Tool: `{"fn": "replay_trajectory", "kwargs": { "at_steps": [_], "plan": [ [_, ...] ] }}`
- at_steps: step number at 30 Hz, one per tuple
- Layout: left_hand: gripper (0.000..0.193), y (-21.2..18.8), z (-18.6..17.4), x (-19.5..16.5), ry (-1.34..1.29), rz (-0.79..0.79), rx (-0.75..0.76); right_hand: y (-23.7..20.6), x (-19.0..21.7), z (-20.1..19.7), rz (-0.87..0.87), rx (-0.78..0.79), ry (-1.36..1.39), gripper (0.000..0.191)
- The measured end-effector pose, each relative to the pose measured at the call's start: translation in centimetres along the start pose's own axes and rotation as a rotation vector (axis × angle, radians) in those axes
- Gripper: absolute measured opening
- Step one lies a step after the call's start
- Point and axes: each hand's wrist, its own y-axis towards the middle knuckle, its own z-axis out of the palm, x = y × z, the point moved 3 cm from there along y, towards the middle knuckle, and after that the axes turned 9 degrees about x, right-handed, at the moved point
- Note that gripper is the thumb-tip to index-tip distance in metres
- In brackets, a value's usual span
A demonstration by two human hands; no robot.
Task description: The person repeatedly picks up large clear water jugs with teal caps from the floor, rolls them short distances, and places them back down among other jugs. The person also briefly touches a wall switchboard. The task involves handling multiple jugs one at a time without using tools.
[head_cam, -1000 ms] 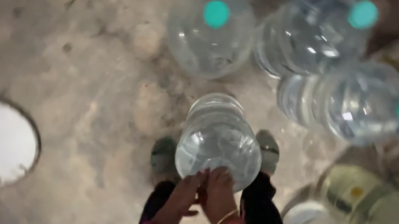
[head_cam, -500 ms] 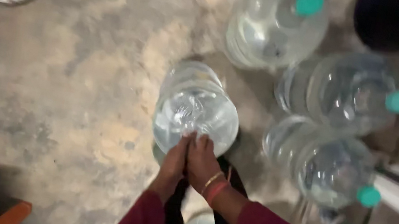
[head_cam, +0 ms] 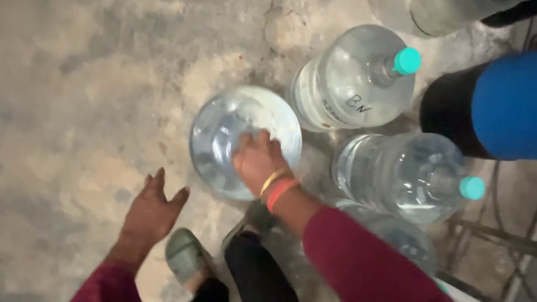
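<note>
On concrete floor (head_cam: 80,71), right hand (head_cam: 258,162) gripping water jug (head_cam: 225,130), left hand (head_cam: 151,211) spread wide.

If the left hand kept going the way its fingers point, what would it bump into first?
Probably the big clear water jug that the right hand rests on. The left hand points up toward its lower edge, though depth is hard to judge.

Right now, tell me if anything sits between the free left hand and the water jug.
Nothing visible does. The left hand hovers open over bare floor beside the jug, whose top the right hand grips.
</note>
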Motion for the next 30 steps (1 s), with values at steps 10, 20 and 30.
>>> {"fn": "replay_trajectory", "kwargs": {
  "at_steps": [10, 20, 30],
  "plan": [
    [0.09, -6.4, 2.7, 3.7, -0.209, -0.126, 0.029, 3.3, -1.7, -1.4, -0.238, 0.124, -0.02, 0.028],
    [0.085, -3.3, 8.4, -4.8, -0.349, -0.309, -0.055, 4.8, -2.5, 0.1, -0.426, -0.128, -0.465, 0.024],
    [0.078, 0.1, 12.3, -7.0, -0.626, -0.425, -0.207, 6.6, -1.5, 3.0, -0.596, -0.012, -1.027, 0.031]
  ]
}}
